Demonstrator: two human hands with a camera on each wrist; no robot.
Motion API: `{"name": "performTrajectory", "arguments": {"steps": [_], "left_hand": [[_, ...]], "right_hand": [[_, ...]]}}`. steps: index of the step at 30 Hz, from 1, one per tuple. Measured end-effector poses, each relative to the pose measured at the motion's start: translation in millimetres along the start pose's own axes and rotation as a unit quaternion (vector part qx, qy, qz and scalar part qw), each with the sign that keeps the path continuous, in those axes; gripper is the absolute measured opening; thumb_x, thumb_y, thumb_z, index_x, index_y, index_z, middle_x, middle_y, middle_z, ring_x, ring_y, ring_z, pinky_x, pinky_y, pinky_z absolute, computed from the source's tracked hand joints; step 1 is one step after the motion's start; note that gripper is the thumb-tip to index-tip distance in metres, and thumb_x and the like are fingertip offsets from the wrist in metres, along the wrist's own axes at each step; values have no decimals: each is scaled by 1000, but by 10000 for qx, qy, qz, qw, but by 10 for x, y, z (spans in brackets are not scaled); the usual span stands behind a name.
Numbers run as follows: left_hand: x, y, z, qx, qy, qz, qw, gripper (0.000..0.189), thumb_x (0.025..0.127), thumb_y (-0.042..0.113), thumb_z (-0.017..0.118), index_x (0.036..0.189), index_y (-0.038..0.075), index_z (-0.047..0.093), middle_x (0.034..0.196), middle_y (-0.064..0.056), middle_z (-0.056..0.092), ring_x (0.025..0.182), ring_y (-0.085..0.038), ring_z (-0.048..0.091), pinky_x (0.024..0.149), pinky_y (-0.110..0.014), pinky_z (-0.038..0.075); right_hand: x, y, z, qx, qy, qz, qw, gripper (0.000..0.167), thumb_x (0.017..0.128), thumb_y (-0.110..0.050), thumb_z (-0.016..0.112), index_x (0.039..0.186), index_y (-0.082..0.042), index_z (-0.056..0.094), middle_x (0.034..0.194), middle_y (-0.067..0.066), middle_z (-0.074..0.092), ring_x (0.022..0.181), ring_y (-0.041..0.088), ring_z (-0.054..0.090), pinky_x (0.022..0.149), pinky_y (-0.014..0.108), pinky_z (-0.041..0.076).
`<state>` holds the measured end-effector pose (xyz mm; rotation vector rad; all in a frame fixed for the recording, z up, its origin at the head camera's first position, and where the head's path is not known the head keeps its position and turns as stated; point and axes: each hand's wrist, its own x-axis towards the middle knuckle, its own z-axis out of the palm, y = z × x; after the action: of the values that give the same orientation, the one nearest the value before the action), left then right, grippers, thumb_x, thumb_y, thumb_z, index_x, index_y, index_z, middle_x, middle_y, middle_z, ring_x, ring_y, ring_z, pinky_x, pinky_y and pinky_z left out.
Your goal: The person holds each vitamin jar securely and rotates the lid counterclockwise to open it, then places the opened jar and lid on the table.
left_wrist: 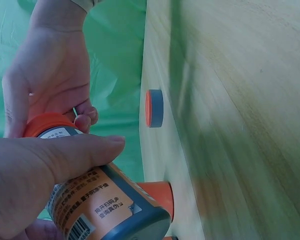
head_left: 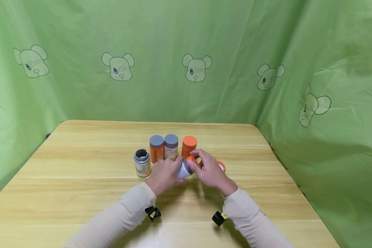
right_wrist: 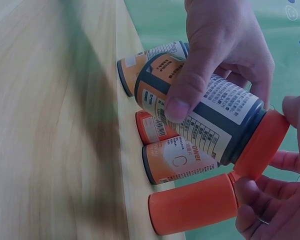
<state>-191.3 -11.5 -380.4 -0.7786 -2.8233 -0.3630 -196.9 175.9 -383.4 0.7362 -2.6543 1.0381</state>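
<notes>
My left hand [head_left: 165,172] grips a dark grey bottle [head_left: 183,171] with a white and orange label, holding it tilted above the table. In the left wrist view its thumb lies across the label. My right hand [head_left: 210,170] pinches the orange cap [right_wrist: 262,145] at the bottle's mouth with thumb and fingers. Just left of my left hand stands an uncapped grey bottle [head_left: 142,165], its mouth facing up. A loose cap [left_wrist: 155,108] with an orange rim lies on the table, partly behind my right hand in the head view.
Behind my hands stand an orange bottle with a grey cap [head_left: 156,151], a white-labelled bottle with a grey cap [head_left: 171,148] and an all-orange bottle [head_left: 189,144]. The wooden table [head_left: 96,155] is enclosed by a green curtain [head_left: 158,93].
</notes>
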Motion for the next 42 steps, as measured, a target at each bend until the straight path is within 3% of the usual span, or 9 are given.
{"name": "performTrajectory", "arguments": {"steps": [8,16,20,24,31,37,42], "left_hand": [[-29,-18,21,-38,92,-29,9999,62,67,41,88,113,11,59,85,-6,66,67,-21,62,52,-36,50],[-59,-25,56,-90,81,31,9999,61,67,41,88,111,11,59,82,-5,65,64,-20,61,49,-34,48],[22,-21,16,-14,149,59,9999,62,68,40,87,114,11,58,86,-6,66,67,-21,62,52,-35,50],[31,-18,3,4,-10,14,10000,62,69,40,87,115,11,58,86,-7,66,68,-21,63,52,-35,51],[5,-22,6,37,23,19,10000,61,69,41,87,114,11,58,86,-6,66,67,-21,62,52,-36,51],[-17,-36,15,5,-34,-25,10000,61,69,39,87,114,11,58,86,-7,66,67,-21,62,52,-35,50],[-7,-26,14,-16,31,26,10000,61,68,39,87,114,11,58,86,-6,66,67,-20,62,52,-35,50]], "right_hand": [[-10,13,26,139,-27,-302,9994,35,95,-22,59,123,-1,54,111,13,60,79,22,57,66,32,49],[-29,17,36,53,-166,-32,9998,38,96,-27,59,123,1,54,111,13,61,74,19,57,64,29,49],[26,25,-15,91,26,-164,9998,36,95,-22,60,122,-1,54,110,12,60,76,21,57,66,37,50],[25,29,-26,97,-110,-222,9996,38,95,-23,59,124,1,53,113,14,59,82,23,58,71,44,51],[17,10,-3,-28,-75,19,10000,39,95,-28,60,123,-2,54,112,12,60,73,17,55,68,34,49],[4,-3,12,98,-187,-183,9996,37,95,-24,59,123,-1,53,113,14,59,81,23,57,73,44,51],[-1,0,-1,-45,-30,-39,10000,36,95,-26,60,122,-2,54,113,13,60,76,18,57,69,36,50]]}}
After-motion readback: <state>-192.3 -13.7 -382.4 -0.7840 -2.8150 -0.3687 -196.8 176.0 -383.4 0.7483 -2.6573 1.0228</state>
